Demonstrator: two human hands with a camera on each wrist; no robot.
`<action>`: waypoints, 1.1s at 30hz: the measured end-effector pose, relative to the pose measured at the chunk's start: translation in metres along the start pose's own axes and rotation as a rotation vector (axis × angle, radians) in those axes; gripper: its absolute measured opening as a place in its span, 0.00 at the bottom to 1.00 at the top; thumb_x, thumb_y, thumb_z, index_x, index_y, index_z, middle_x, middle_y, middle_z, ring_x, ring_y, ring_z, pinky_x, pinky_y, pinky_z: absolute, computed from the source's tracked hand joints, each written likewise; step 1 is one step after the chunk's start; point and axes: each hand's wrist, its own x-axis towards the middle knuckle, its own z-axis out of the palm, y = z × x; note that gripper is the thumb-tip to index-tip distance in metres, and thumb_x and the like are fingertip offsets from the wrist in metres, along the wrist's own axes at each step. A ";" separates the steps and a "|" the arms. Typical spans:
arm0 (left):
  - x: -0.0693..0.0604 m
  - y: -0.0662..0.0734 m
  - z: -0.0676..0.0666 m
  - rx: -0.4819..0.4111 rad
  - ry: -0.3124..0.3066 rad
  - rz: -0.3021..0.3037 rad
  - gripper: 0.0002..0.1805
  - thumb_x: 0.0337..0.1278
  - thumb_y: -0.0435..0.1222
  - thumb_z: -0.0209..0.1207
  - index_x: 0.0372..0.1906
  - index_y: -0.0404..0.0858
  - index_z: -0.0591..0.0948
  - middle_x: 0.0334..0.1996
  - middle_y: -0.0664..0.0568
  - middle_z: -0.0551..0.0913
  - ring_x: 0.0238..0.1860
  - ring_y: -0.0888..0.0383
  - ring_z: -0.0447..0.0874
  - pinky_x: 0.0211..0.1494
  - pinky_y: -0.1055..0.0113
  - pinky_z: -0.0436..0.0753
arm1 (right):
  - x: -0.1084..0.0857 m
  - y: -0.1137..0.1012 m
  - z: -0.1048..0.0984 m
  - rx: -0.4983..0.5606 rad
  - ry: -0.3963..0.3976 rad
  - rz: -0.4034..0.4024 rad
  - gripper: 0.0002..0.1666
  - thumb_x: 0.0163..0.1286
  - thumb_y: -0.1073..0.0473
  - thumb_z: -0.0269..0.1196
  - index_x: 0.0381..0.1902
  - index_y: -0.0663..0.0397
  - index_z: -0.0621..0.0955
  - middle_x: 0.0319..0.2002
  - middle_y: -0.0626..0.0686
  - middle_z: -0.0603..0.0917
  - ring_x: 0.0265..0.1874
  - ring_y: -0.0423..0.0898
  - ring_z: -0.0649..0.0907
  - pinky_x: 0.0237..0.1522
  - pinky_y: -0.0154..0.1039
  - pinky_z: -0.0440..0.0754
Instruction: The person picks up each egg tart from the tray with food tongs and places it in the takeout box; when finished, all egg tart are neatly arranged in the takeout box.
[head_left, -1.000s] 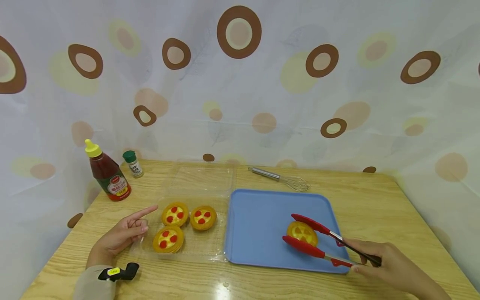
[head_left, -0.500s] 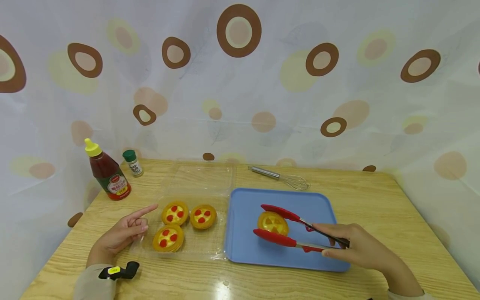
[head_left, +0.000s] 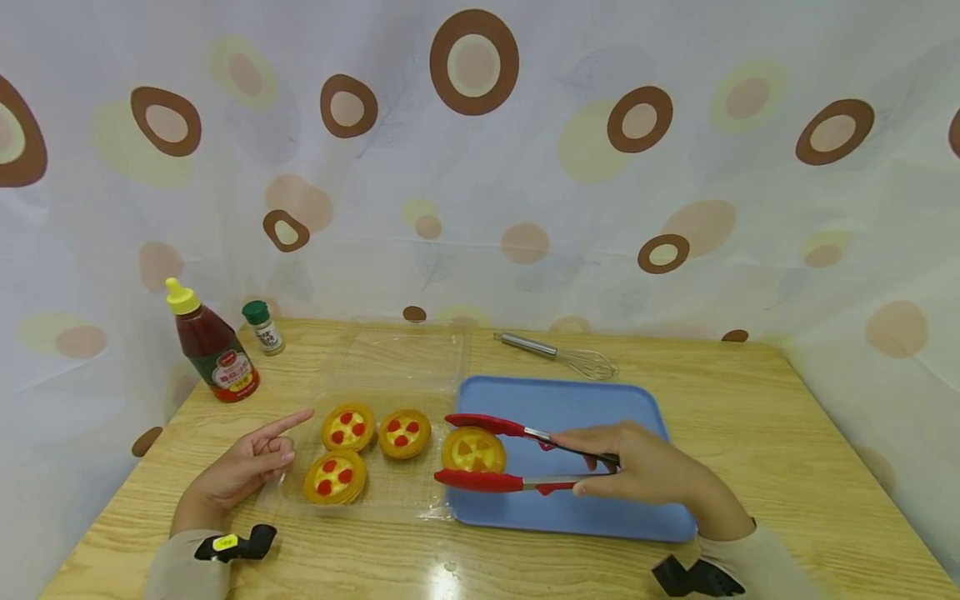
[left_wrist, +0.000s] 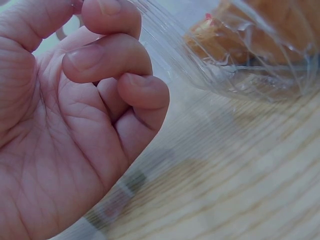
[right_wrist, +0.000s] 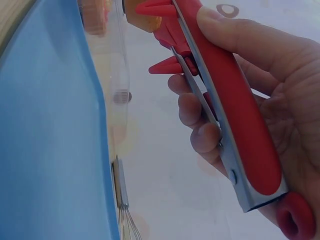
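My right hand (head_left: 637, 467) grips red-and-steel tongs (head_left: 480, 482), whose red jaws hold a tart with orange triangles (head_left: 474, 450) over the blue tray's left edge, beside the clear container (head_left: 405, 492). In the right wrist view, thumb and fingers of the hand (right_wrist: 285, 55) wrap the tongs' red handle (right_wrist: 240, 115). Three red-dotted tarts lie in the container, one at its front left (head_left: 335, 477). My left hand (head_left: 243, 471) is at the container's left side, index finger straight, other fingers curled and holding nothing, as the left wrist view shows (left_wrist: 75, 120).
The blue tray (head_left: 555, 408) adjoins the container's right side. Behind it lies a whisk (head_left: 555, 353). A red sauce bottle (head_left: 221, 354) and a green-capped shaker (head_left: 264, 328) stand at the back left. The container's clear lid (head_left: 401, 358) lies folded back. A patterned curtain surrounds the table.
My right hand, the tongs and the gripped tart have moved left, from the tray's right part to its left edge. My left hand has kept its place and pose.
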 end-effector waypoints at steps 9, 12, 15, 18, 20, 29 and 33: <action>0.000 0.001 -0.001 -0.037 -0.065 0.038 0.31 0.68 0.21 0.38 0.71 0.49 0.64 0.30 0.59 0.75 0.25 0.55 0.56 0.27 0.65 0.56 | 0.033 0.002 0.010 0.025 -0.075 0.011 0.33 0.61 0.51 0.66 0.61 0.59 0.75 0.23 0.40 0.73 0.17 0.30 0.62 0.18 0.25 0.63; 0.000 0.001 -0.002 -0.051 -0.079 0.046 0.32 0.68 0.20 0.37 0.71 0.48 0.63 0.30 0.59 0.74 0.25 0.55 0.55 0.27 0.65 0.56 | 0.044 0.002 0.013 0.043 -0.106 0.024 0.34 0.61 0.50 0.67 0.62 0.58 0.75 0.23 0.40 0.73 0.16 0.31 0.61 0.19 0.26 0.60; 0.000 0.000 -0.002 -0.047 -0.064 0.040 0.32 0.68 0.20 0.37 0.71 0.48 0.64 0.30 0.59 0.74 0.25 0.55 0.55 0.27 0.65 0.56 | 0.053 0.002 0.015 0.044 -0.135 0.025 0.34 0.60 0.50 0.67 0.62 0.57 0.74 0.26 0.41 0.76 0.16 0.32 0.61 0.19 0.26 0.61; 0.000 -0.002 -0.001 -0.041 -0.029 0.019 0.32 0.67 0.20 0.38 0.70 0.50 0.65 0.29 0.60 0.76 0.25 0.56 0.56 0.28 0.65 0.56 | 0.062 0.001 0.017 0.037 -0.160 0.018 0.33 0.61 0.52 0.67 0.62 0.57 0.74 0.31 0.45 0.80 0.17 0.32 0.62 0.19 0.27 0.62; -0.001 -0.002 -0.001 -0.038 -0.005 0.003 0.32 0.67 0.20 0.39 0.69 0.50 0.66 0.29 0.61 0.77 0.25 0.57 0.56 0.28 0.66 0.56 | 0.067 0.000 0.018 0.030 -0.173 0.015 0.33 0.61 0.53 0.67 0.62 0.57 0.74 0.36 0.47 0.82 0.18 0.31 0.63 0.20 0.27 0.63; 0.000 -0.003 -0.003 -0.024 -0.012 0.003 0.31 0.68 0.21 0.39 0.69 0.50 0.66 0.29 0.61 0.76 0.25 0.57 0.57 0.28 0.66 0.56 | 0.080 0.000 0.023 0.010 -0.229 -0.023 0.32 0.61 0.55 0.67 0.62 0.62 0.74 0.48 0.56 0.83 0.22 0.30 0.70 0.23 0.27 0.68; 0.000 -0.003 -0.004 -0.022 -0.014 0.005 0.31 0.68 0.21 0.40 0.69 0.50 0.66 0.28 0.61 0.75 0.25 0.57 0.57 0.28 0.65 0.57 | 0.083 0.000 0.026 -0.009 -0.247 -0.035 0.32 0.62 0.55 0.66 0.61 0.63 0.74 0.48 0.57 0.83 0.22 0.30 0.70 0.23 0.27 0.69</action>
